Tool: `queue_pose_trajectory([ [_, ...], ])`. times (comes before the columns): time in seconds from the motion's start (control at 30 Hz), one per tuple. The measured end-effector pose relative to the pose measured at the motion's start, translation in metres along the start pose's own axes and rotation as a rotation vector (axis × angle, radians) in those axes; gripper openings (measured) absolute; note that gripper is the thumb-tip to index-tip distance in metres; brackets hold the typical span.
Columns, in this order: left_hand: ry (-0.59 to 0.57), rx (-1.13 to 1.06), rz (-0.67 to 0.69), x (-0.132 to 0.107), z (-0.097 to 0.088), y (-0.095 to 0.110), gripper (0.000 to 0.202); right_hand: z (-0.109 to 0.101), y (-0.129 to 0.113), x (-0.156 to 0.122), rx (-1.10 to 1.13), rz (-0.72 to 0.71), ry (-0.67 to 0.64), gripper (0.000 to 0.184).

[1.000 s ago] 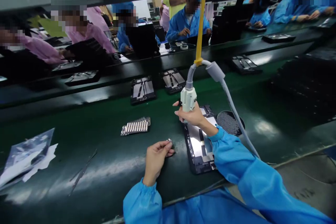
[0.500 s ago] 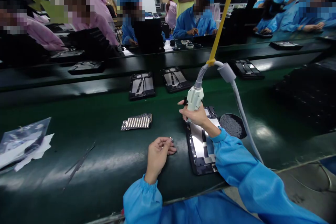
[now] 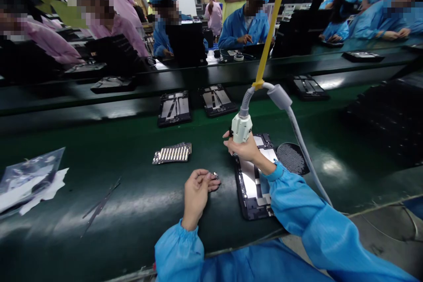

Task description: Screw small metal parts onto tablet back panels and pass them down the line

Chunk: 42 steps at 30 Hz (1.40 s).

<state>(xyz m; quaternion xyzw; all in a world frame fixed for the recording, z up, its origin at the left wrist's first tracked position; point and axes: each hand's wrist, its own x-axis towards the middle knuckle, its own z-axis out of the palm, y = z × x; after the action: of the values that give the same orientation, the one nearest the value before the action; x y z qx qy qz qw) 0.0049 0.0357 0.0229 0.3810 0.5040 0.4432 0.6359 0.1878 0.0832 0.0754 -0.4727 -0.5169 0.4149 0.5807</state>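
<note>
Shiny blue sleeves [image 3: 320, 213] (snug, ruffled cuffs [image 3: 276, 172])

On my green table [image 3: 139, 229] I have open devices [image 3: 247, 178], a round dish [image 3: 279, 160], circuit boards [image 3: 172, 154], dark strips [image 3: 101, 205] and a clear plastic bag [image 3: 38, 169].

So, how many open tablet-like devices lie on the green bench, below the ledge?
4: nearest device, partly hidden by the right sleeve; left device and middle device, farther back; far-right device. The dark pile could hide more.

The head camera looked forward and down from close above the bench [image 3: 132, 229], at its near edge; it faced co-workers [image 3: 231, 33] opposite
</note>
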Motion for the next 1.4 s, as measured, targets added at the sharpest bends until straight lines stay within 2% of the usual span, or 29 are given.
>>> queue_pose_trajectory([
  [0.2,-0.007,-0.065,-0.041,0.0,0.001,0.003,0.052,0.002,0.0,0.0,-0.018,-0.003,0.033,0.015],
  [0.33,0.027,0.026,-0.062,0.001,0.002,0.002,0.052,0.003,-0.001,0.0,-0.016,0.002,0.054,0.016],
  [0.5,-0.019,0.158,-0.051,0.003,0.002,0.005,0.047,0.005,-0.006,-0.001,-0.011,0.029,0.072,0.021],
  [0.63,-0.075,0.317,0.095,0.005,0.002,0.014,0.042,0.007,-0.009,0.0,-0.008,0.04,0.052,0.021],
  [0.7,-0.064,0.399,0.174,0.008,0.001,0.016,0.042,0.007,-0.008,0.0,0.004,0.043,0.059,0.021],
  [0.8,-0.028,0.459,0.209,0.014,-0.003,0.017,0.045,0.008,-0.008,0.001,0.005,0.027,0.075,0.02],
  [1.0,-0.044,0.421,0.174,0.014,-0.005,0.015,0.046,0.006,-0.009,-0.001,-0.038,-0.046,-0.002,0.021],
  [1.1,-0.035,0.347,0.127,0.008,-0.002,0.014,0.049,0.006,-0.007,-0.001,-0.059,-0.051,0.016,0.014],
  [1.2,-0.018,0.289,0.108,0.004,-0.001,0.013,0.05,0.006,-0.007,0.0,-0.069,-0.045,0.034,0.015],
  [1.4,0.056,0.374,0.189,-0.004,-0.007,0.018,0.034,-0.003,-0.032,-0.004,0.046,-0.115,0.063,0.027],
])
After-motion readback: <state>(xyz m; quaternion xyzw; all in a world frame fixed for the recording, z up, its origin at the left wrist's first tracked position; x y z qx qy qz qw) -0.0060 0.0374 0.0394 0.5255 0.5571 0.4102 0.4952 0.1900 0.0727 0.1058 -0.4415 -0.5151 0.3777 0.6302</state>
